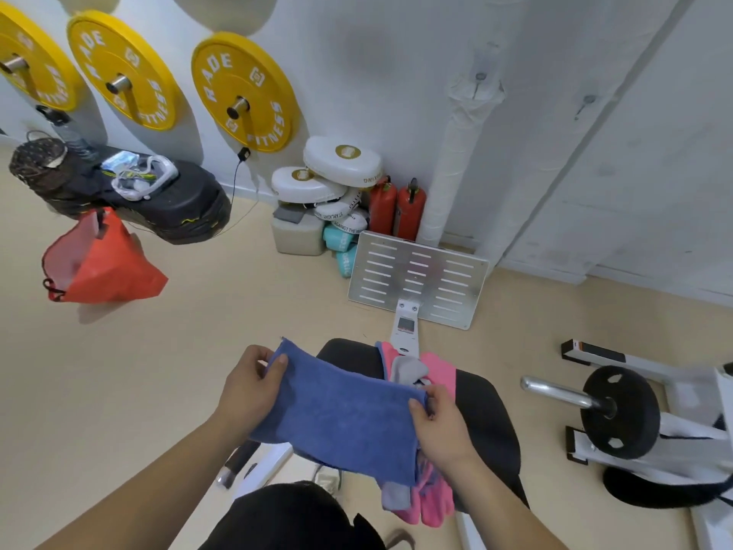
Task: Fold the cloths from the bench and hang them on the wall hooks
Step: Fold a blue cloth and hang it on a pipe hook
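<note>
A blue cloth (341, 414) is stretched between my hands above the black bench (488, 414). My left hand (248, 391) pinches its upper left corner, thumb on top. My right hand (440, 422) pinches its right edge. Under and behind the blue cloth, pink cloths (436, 367) and a grey cloth (406, 369) lie piled on the bench, some hanging over the near edge (428, 506). Two wall hooks (480, 79) (587, 101) show on the white wall ahead, nothing hanging on them.
A metal footplate (416, 277) stands at the bench's far end. Red fire extinguishers (396, 210) and white pads (329, 180) sit by the wall. Yellow weight plates (242, 93) hang at left above a black platform (158, 200). An orange bag (99, 264) lies on the floor. A weight machine (622, 410) stands right.
</note>
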